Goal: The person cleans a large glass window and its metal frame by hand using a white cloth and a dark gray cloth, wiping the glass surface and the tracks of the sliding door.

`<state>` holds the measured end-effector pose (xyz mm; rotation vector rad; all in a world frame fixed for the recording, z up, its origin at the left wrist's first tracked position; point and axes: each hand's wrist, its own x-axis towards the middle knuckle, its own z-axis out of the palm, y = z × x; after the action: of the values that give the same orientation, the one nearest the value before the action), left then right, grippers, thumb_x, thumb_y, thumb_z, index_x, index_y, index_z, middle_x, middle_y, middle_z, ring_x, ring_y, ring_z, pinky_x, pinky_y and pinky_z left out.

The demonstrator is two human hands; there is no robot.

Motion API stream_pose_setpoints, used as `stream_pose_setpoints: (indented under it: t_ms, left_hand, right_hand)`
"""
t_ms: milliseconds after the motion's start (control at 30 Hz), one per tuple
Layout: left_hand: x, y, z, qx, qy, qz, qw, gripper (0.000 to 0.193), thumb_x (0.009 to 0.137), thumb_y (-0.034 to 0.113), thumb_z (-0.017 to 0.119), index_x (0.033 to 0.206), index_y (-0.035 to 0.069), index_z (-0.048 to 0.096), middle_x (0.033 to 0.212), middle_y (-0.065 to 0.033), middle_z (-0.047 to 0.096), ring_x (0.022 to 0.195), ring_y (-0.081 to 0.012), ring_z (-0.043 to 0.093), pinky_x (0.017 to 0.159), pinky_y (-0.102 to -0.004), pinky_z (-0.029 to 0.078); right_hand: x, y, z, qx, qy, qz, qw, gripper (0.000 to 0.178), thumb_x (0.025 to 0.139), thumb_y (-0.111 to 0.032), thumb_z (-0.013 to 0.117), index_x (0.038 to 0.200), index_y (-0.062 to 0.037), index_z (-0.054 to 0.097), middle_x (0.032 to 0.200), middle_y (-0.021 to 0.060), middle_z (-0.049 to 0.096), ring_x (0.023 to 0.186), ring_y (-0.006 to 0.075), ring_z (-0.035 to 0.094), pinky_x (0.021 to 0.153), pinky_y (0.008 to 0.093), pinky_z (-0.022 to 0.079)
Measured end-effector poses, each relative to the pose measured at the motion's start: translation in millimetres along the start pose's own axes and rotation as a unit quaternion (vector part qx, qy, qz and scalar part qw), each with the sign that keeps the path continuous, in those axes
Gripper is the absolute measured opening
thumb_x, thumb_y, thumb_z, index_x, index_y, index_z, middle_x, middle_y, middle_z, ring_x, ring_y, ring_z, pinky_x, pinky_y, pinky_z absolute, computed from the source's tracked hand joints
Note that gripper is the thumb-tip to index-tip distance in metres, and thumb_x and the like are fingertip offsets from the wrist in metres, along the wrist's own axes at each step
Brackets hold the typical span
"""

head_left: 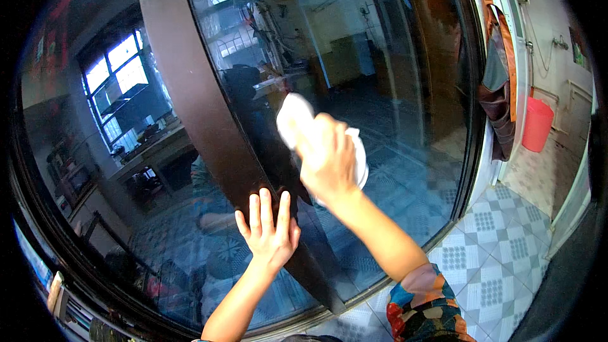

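Observation:
A large sliding glass door [405,120] with a dark brown frame post [202,82] fills the view ahead of me. My left hand [269,231] lies with fingers spread against the lower part of the post and holds nothing. To its upper right, my right hand [329,158] is closed around a white cloth [295,117] against the right glass pane. Folds of the cloth stick out on both sides of the fingers. The right hand and cloth are a little blurred.
Aprons [498,82] hang at the right beside a doorway. Past it stands a red bucket [538,125] in a tiled room with a shower hose. The floor has patterned grey-blue tiles [487,253]. Reflections of a window and a room show in the glass.

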<state>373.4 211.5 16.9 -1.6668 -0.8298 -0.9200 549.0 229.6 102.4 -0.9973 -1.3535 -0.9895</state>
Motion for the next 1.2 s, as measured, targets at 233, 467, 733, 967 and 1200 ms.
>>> stream_pose_setpoints:
  t_ms: [233,467,733,967,1200]
  left_hand:
    - [0,0,0,0.005,0.009,-0.006,1.000,0.058,0.076,0.024,0.061,0.133,0.014,0.057,0.147,-0.0219,0.040,0.139,-0.0366,0.033,0.117,-0.0549,0.009]
    - [0,1,3,0.005,0.008,-0.002,1.000,0.056,0.078,0.027,0.059,0.133,0.015,0.058,0.147,-0.0207,0.040,0.140,-0.0346,0.033,0.117,-0.0552,0.010]
    - [3,5,3,-0.006,0.007,-0.008,1.000,0.056,0.079,0.030,0.058,0.134,0.018,0.057,0.147,-0.0174,0.042,0.139,-0.0320,0.034,0.116,-0.0543,0.010]
    - [2,4,1,-0.009,0.016,-0.008,1.000,0.052,0.080,0.028,0.058,0.132,0.019,0.059,0.146,-0.0164,0.043,0.139,-0.0306,0.036,0.117,-0.0535,0.011]
    - [-2,2,3,-0.016,0.018,-0.017,1.000,0.054,0.079,0.028,0.059,0.132,0.019,0.060,0.147,-0.0152,0.044,0.139,-0.0292,0.035,0.117,-0.0534,0.011]
  right_hand:
    - [-6,42,12,-0.009,0.137,0.164,0.977,0.056,0.078,-0.001,0.059,0.133,-0.0100,0.057,0.100,0.0164,0.052,0.091,0.0358,0.049,0.081,0.0454,0.042]
    - [34,-10,4,0.012,0.018,-0.062,0.998,0.054,0.077,-0.011,0.060,0.131,-0.0203,0.060,0.106,0.0119,0.052,0.091,0.0289,0.051,0.075,0.0395,0.044]
    - [91,-1,11,0.046,0.087,-0.008,0.995,0.053,0.074,0.001,0.057,0.125,-0.0098,0.063,0.104,0.0165,0.055,0.095,0.0329,0.051,0.085,0.0424,0.042]
    - [171,-31,14,0.009,0.115,-0.078,0.990,0.050,0.080,-0.010,0.058,0.129,-0.0161,0.060,0.096,0.0109,0.050,0.088,0.0302,0.051,0.073,0.0418,0.044]
    - [124,-38,20,0.009,0.097,-0.067,0.993,0.058,0.075,-0.011,0.062,0.133,-0.0126,0.056,0.097,0.0131,0.050,0.086,0.0312,0.051,0.072,0.0426,0.044]
